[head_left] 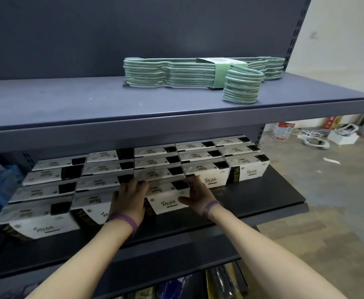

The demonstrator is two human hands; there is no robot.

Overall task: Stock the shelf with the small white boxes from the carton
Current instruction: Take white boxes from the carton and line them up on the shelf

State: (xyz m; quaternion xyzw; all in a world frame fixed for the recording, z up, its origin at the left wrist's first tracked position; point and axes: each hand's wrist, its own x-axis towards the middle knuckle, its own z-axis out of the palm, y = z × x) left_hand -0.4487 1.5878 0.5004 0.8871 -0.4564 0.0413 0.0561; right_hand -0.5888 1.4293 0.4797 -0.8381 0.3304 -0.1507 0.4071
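A small white box (168, 198) is gripped at its two ends by the left hand (129, 199) and the right hand (198, 195), set at the front of the rows (112, 169) on the dark shelf (263, 190).

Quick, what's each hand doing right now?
Left hand: on the left side of a white box, gripping it.
Right hand: on the same box's right side, gripping it.
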